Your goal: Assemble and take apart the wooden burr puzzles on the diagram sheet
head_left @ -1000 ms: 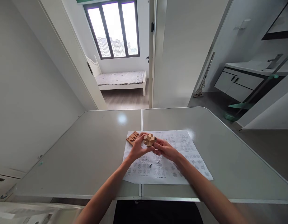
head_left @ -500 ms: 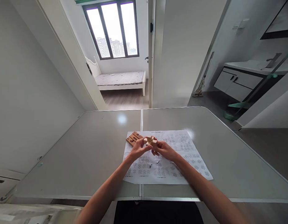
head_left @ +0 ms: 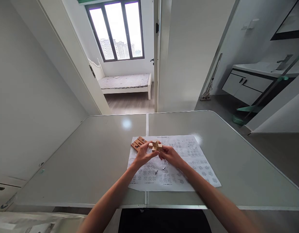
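Between my two hands is a pale wooden interlocking burr puzzle (head_left: 155, 146), its square-ended bars crossing one another. My left hand (head_left: 144, 156) grips it from the left, with the thumb along its near side. From the right, my right hand (head_left: 171, 156) holds the opposite end, fingers curled beneath. Both hands are just above a printed sheet (head_left: 195, 168) covered with rows of small diagrams. Beyond my left hand lie several brown wooden pieces with cut notches (head_left: 139, 143), partly hidden by that hand. Two small dark scraps or marks show on the paper below the hands.
The sheet lies on a grey-white table (head_left: 96, 155) with a metal seam down its middle. Past the table's far edge, a doorway shows a bed (head_left: 126, 82) under a window. A washbasin cabinet (head_left: 248, 82) and a mop (head_left: 212, 77) are at the right.
The wooden puzzle has turned and tilted slightly in my hands. My right fingers have shifted a little around it; both arms stay nearly in place.
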The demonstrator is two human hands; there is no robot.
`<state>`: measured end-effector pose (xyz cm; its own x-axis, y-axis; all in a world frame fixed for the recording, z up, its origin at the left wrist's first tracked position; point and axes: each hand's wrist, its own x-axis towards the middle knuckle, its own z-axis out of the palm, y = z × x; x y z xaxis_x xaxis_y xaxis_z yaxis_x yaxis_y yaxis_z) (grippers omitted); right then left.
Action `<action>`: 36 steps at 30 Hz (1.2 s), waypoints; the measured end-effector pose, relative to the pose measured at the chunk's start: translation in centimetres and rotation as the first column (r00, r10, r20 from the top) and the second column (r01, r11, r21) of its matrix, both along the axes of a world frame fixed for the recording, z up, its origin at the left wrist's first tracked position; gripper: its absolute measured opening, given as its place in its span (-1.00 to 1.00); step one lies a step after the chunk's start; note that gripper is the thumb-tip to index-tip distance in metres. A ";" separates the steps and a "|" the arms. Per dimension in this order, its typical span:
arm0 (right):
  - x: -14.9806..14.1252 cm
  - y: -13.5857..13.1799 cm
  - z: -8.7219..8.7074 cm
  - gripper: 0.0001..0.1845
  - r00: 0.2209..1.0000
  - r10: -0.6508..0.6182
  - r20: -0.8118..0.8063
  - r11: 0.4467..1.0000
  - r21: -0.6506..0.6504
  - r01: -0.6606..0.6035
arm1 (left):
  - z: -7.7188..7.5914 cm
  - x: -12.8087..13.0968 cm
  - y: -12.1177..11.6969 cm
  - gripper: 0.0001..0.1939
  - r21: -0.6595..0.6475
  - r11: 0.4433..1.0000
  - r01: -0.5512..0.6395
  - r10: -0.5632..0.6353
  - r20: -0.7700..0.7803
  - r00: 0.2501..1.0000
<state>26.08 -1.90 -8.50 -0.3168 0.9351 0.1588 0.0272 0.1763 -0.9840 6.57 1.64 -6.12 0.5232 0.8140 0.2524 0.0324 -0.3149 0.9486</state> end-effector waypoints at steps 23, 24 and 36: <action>-0.9 0.1 -1.0 -0.66 0.960 -0.279 0.010 0.957 0.083 0.277 | -0.8 1.2 -0.7 -0.36 0.354 0.888 -0.295 0.338 -0.065 0.939; -1.0 0.1 -1.1 -0.67 0.954 -0.301 0.019 0.950 0.093 0.298 | -0.9 1.2 -0.7 -0.36 0.359 0.882 -0.307 0.351 -0.062 0.934; -0.8 0.9 -2.0 -0.54 0.972 -0.221 -0.077 0.975 0.016 0.223 | -0.6 0.9 -0.5 -0.40 0.318 0.909 -0.269 0.305 -0.070 0.950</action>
<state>25.27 -1.04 -10.54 -0.0884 0.9763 0.1976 -0.0050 0.1979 -0.9802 7.51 1.18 -6.73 0.3188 0.8286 0.4603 0.2681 -0.5446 0.7947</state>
